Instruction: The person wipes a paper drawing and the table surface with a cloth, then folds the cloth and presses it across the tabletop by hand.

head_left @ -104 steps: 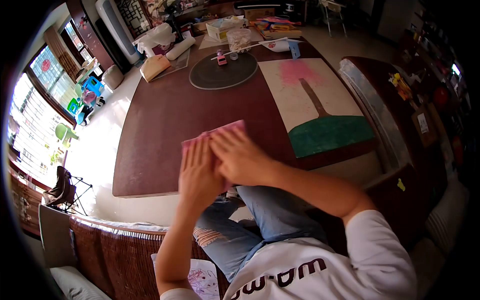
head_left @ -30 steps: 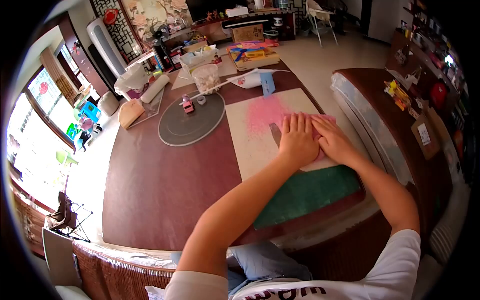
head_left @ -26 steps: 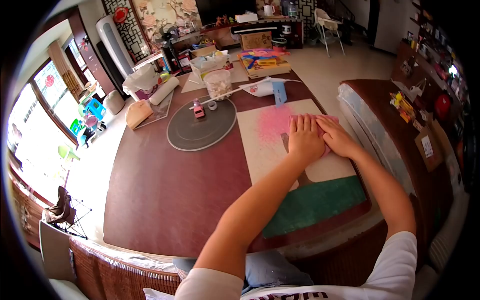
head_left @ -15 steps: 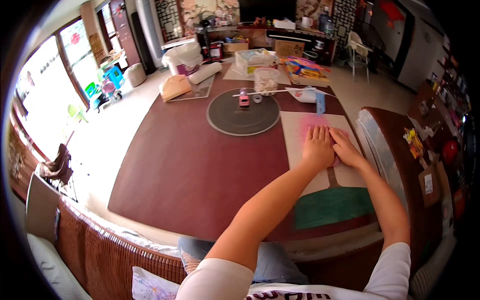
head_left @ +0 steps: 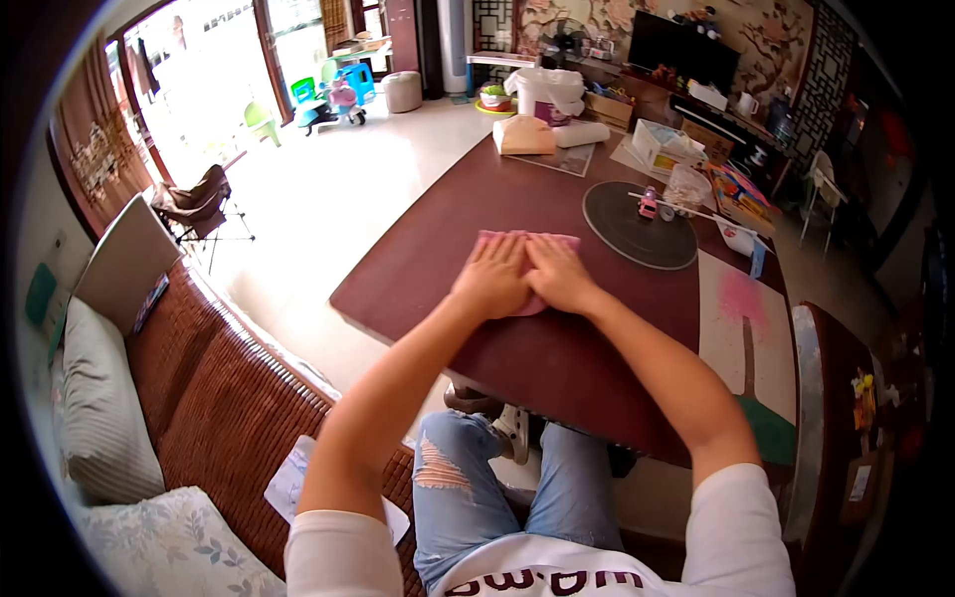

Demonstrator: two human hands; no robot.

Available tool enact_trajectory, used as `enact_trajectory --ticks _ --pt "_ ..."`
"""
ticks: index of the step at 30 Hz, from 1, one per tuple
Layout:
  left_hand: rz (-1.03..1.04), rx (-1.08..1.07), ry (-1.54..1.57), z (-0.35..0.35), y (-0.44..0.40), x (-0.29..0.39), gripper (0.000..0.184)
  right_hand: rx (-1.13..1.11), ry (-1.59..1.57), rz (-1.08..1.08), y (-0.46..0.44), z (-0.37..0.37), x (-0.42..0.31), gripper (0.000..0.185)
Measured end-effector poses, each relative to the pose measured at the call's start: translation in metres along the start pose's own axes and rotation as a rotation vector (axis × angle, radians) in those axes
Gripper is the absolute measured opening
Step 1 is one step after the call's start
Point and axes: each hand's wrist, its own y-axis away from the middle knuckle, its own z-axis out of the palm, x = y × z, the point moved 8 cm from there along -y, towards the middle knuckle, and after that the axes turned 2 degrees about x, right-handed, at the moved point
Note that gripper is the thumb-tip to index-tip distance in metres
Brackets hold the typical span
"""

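Note:
A pink cloth (head_left: 527,301) lies on the dark red table (head_left: 438,239) near its front left part. Flat on the cloth rests my left hand (head_left: 492,279), fingers stretched forward. Beside it my right hand (head_left: 560,274) also presses the cloth, its fingers extended and its fingertips close to the left hand. Right of both hands is the round dark turntable (head_left: 640,227), with a small pink toy (head_left: 649,203) on it. A painting (head_left: 774,333) with a pink patch, brown trunk and green base lies at the table's right side.
Along the far side stand a white bin (head_left: 547,92), a paper roll (head_left: 582,134), a clear tub (head_left: 686,187) and a white box (head_left: 665,147). A wicker bench (head_left: 214,398) is at the left, a folding chair (head_left: 199,199) beyond it.
Both hands and the pink cloth have moved left, off the painting and onto the table's bare dark red surface. The head view has swung left.

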Motion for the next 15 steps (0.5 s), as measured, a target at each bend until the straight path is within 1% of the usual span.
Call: enact_trajectory --ticks 3,5,6,7,10,11,15 --pt "-0.133 -0.037 -0.006 -0.013 0.050 -0.050 0.065 -0.076 -0.047 -0.022 -0.021 0.027 -0.064 0.059" --pt "-0.170 0.029 0.015 -0.017 0.077 -0.065 0.064 -0.112 -0.080 -0.053 -0.023 0.038 -0.090 0.060" --pt "-0.164 0.071 0.014 -0.020 0.086 -0.064 0.064 -0.086 -0.087 -0.093 -0.019 0.037 -0.098 0.059" --pt "-0.159 0.113 0.013 -0.021 0.093 -0.061 0.065 -0.093 -0.092 -0.090 -0.012 0.037 -0.100 0.059" --pt "-0.215 0.103 -0.011 -0.018 0.103 -0.044 0.066 -0.015 -0.090 -0.215 0.015 0.022 -0.109 0.056" --pt "-0.222 0.100 -0.010 -0.015 0.106 -0.035 0.066 -0.020 -0.095 -0.218 0.026 0.017 -0.107 0.056" --pt "-0.125 0.223 -0.053 -0.016 0.121 0.037 0.067 0.033 -0.115 -0.348 0.087 -0.031 -0.102 0.053"
